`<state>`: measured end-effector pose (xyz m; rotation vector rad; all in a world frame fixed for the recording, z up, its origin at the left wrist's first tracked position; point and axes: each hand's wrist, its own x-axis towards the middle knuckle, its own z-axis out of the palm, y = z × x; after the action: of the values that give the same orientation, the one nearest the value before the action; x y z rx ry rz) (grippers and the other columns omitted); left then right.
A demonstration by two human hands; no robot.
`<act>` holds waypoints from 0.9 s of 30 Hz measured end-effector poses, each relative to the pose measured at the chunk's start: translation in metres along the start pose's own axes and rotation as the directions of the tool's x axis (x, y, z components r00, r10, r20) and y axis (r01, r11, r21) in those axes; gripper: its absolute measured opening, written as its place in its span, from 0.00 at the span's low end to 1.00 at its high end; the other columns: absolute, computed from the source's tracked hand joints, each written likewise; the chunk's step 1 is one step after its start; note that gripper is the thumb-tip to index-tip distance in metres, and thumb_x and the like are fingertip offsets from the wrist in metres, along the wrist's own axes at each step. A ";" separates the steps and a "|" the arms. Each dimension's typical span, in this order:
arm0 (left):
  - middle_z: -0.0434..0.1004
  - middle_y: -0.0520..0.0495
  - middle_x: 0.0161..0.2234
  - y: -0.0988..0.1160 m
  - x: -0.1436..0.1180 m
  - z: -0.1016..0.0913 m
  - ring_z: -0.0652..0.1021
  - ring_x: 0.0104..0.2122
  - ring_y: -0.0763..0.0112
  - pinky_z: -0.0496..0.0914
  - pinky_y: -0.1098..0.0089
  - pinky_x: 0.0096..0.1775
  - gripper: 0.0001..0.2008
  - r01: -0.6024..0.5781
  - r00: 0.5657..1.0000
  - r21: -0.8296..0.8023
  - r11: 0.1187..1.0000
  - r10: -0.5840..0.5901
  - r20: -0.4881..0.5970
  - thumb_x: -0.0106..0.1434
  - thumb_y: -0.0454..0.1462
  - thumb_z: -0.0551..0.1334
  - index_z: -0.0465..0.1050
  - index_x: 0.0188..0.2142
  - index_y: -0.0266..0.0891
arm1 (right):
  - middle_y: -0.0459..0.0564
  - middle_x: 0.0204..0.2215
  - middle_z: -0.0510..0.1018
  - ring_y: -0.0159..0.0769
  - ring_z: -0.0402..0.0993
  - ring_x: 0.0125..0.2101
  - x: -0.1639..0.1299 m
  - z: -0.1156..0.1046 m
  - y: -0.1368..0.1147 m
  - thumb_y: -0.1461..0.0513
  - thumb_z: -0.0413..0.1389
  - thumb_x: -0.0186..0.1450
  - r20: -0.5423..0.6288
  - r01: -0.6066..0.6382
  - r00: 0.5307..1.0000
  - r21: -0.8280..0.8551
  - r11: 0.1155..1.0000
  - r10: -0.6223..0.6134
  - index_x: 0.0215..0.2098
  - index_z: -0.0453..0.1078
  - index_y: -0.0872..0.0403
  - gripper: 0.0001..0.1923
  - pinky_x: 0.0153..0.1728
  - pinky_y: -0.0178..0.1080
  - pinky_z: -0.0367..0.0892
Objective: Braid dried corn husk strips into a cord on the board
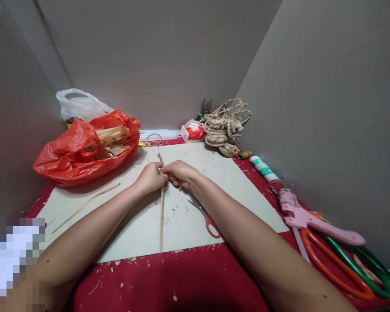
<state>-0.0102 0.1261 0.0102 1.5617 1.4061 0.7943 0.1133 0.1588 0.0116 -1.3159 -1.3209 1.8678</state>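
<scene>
Over the white board (pixel 123 236), my left hand (pixel 150 177) and my right hand (pixel 181 174) meet with fingers pinched. Both are closed on a thin straw-coloured stem (pixel 160 159) that looks wrapped in dried plant strip. From its top rises a thin wire, in line with a wire ring (pixel 154 139); whether they join I cannot tell. A long dried strip (pixel 162 216) hangs below my fingers toward the board's front edge. The fingertips partly hide the grip. Scissors with red handles (pixel 211 226) lie beside my right forearm. Another dried strip (pixel 87 206) lies left of my left hand.
A red plastic bag (pixel 58 160) of dried husks stands at the back left. At the back right are coiled straw cords (pixel 216 138) and a small red-and-white box (pixel 192 132). A pink glue gun (pixel 325 227) and large-handled shears (pixel 338 277) lie along the right.
</scene>
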 end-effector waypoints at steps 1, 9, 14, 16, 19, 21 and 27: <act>0.71 0.51 0.16 0.002 0.000 -0.003 0.71 0.15 0.74 0.60 0.77 0.19 0.06 0.019 0.999 -0.010 1.000 -0.019 0.028 0.50 0.28 0.62 0.71 0.30 0.34 | 0.36 0.05 0.51 0.20 0.40 0.08 0.000 -0.001 0.000 0.68 0.53 0.55 0.007 -0.001 1.000 0.002 1.000 0.001 0.16 0.57 0.55 0.13 0.09 0.27 0.39; 0.68 0.52 0.17 -0.001 0.015 -0.019 0.65 0.15 0.79 0.58 0.77 0.20 0.04 0.082 0.985 -0.237 0.968 -0.115 -0.127 0.54 0.32 0.59 0.70 0.24 0.34 | 0.34 0.07 0.51 0.19 0.39 0.09 0.003 -0.013 0.000 0.65 0.56 0.56 0.155 0.017 0.988 0.034 0.999 -0.022 0.20 0.64 0.58 0.08 0.10 0.26 0.37; 0.55 0.56 0.13 -0.002 0.012 -0.010 0.52 0.11 0.84 0.44 0.76 0.15 0.13 0.245 0.968 -0.345 0.906 -0.207 0.145 0.58 0.34 0.56 0.64 0.18 0.35 | 0.34 0.07 0.51 0.20 0.39 0.09 0.003 -0.020 0.000 0.65 0.55 0.57 0.194 0.045 0.980 -0.036 0.998 -0.037 0.20 0.64 0.58 0.09 0.11 0.27 0.37; 0.51 0.58 0.13 -0.003 0.012 -0.010 0.50 0.10 0.84 0.41 0.76 0.15 0.12 0.219 0.975 -0.323 0.921 -0.190 0.118 0.58 0.34 0.57 0.66 0.19 0.35 | 0.34 0.07 0.51 0.21 0.40 0.09 0.002 -0.024 -0.001 0.64 0.55 0.58 0.206 0.071 0.977 -0.107 0.992 -0.048 0.22 0.65 0.57 0.08 0.11 0.28 0.37; 0.52 0.58 0.13 -0.006 0.014 -0.013 0.50 0.10 0.85 0.41 0.75 0.15 0.11 0.166 0.984 -0.277 0.947 -0.139 0.114 0.58 0.34 0.59 0.68 0.20 0.35 | 0.35 0.08 0.53 0.22 0.42 0.10 -0.001 -0.027 -0.002 0.62 0.55 0.60 0.179 0.123 0.981 -0.302 0.945 -0.070 0.24 0.66 0.57 0.08 0.12 0.29 0.38; 0.51 0.59 0.12 -0.007 0.016 -0.015 0.50 0.10 0.85 0.41 0.75 0.16 0.12 0.152 0.986 -0.232 0.961 -0.132 0.100 0.58 0.33 0.59 0.68 0.19 0.35 | 0.36 0.09 0.54 0.22 0.44 0.11 -0.002 -0.026 -0.003 0.62 0.54 0.60 0.132 0.175 0.983 -0.458 0.872 -0.128 0.23 0.66 0.57 0.10 0.13 0.30 0.40; 0.52 0.58 0.12 -0.003 0.015 -0.013 0.51 0.10 0.84 0.42 0.75 0.16 0.12 0.216 0.976 -0.222 0.951 -0.202 0.081 0.58 0.34 0.58 0.66 0.19 0.36 | 0.39 0.13 0.59 0.25 0.52 0.18 -0.008 -0.015 -0.008 0.66 0.52 0.59 0.064 0.275 0.935 -0.752 0.599 -0.349 0.18 0.62 0.57 0.12 0.21 0.31 0.48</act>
<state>-0.0204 0.1434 0.0117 1.2265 1.3595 0.7486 0.1291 0.1622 0.0211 -1.3672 -2.2489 0.9893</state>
